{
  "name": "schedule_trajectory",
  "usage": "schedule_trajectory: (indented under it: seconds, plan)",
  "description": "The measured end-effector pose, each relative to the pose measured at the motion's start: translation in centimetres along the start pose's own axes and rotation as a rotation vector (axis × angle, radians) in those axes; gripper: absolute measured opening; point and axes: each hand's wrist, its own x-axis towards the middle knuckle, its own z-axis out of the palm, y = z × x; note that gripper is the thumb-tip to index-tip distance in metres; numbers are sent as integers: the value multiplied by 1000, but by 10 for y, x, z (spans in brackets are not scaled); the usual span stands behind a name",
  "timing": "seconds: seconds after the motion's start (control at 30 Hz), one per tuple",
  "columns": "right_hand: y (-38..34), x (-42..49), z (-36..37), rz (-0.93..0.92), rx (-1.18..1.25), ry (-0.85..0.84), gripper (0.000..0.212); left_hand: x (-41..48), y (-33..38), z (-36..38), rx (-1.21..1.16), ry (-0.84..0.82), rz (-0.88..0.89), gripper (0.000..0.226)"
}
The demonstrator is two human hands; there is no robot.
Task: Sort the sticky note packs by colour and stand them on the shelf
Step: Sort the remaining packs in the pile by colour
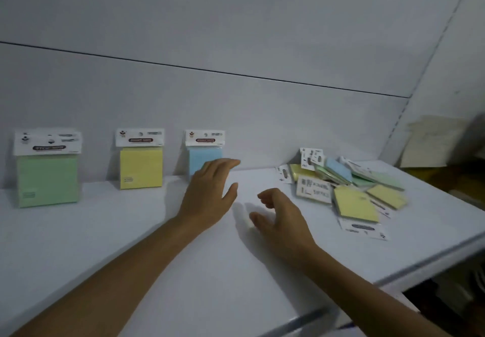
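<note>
Three packs stand upright against the back wall of the shelf (131, 231), one per colour and well apart: green pack (47, 179) at 9 o'clock, yellow pack (141, 167) right of it, blue pack (206, 159) near centre. Each appears to begin a colour row. The unsorted pile (349, 187) lies flat and overlapping at 3 o'clock, holding yellow, green and blue packs, some face down with their white header cards showing.

Step in hand, as judged: between placements. Three colours are started; most of the stock remains in the pile.

Left hand (210, 192): fingers extended and held loosely together, thumb spread, palm down, holding nothing. Its fingertips lie just in front of the blue pack and overlap its lower right corner in this view; contact cannot be told.

Right hand (282, 218): fingers half curled, thumb apart from them, empty, poised above the bare shelf between the blue pack and the pile, touching neither.

Next move, as judged: reach to 3 o'clock, take one pack off the pile's top, read its colour, and stand it beside its match. The packs are thin and light, so a neighbour may topple if nudged.
</note>
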Motion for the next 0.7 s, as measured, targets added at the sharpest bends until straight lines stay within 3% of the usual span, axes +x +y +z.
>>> schedule_trajectory:
  seconds: [0.1,0.23,0.47,0.7]
  plan:
    - [20,-35,-34,-64,-230,38,43,-5,27,5,55,-124,195,39]
    - [64,-74,-91,-23,-320,131,44,-8,94,21,-16,-288,298,40]
    - [147,-144,-167,35,-353,168,42,-42,235,87,-110,-461,318,43]
    - [245,-212,-227,27,-561,124,47,-77,325,145,63,-540,380,47]
